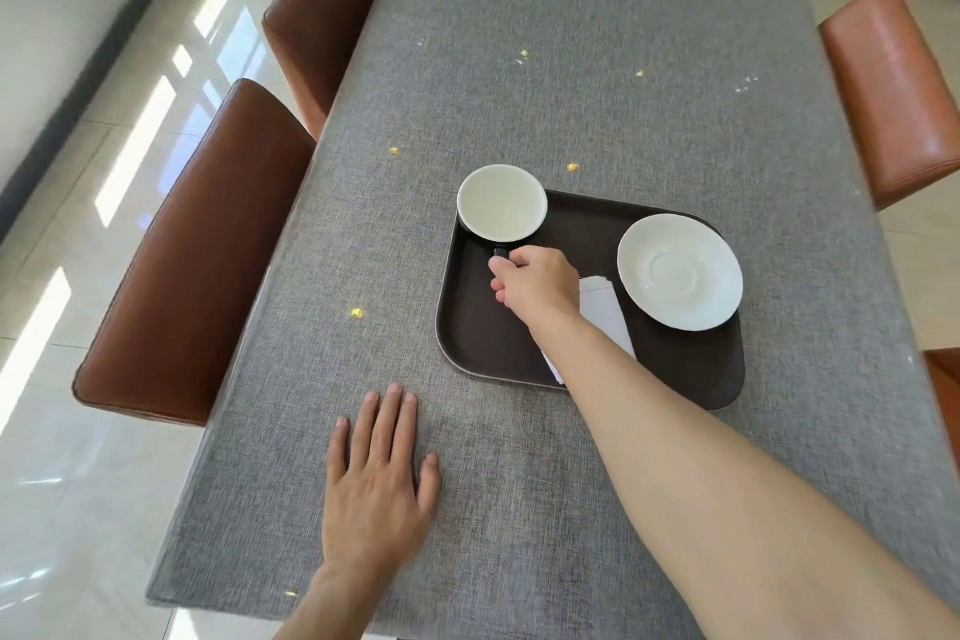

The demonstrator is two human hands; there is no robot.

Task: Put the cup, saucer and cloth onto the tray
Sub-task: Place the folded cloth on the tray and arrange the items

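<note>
On the grey table sits the dark tray, the saucer flat at its right side and the cup at its far left corner, rim spilling past the tray edge. The right hand reaches across the tray and pinches the cup's dark handle, fingers closed on it just this side of the bowl, while the left hand lies flat and spread on the table, holding nothing. The white cloth lies on the tray beside the saucer, mostly hidden under the right forearm.
</note>
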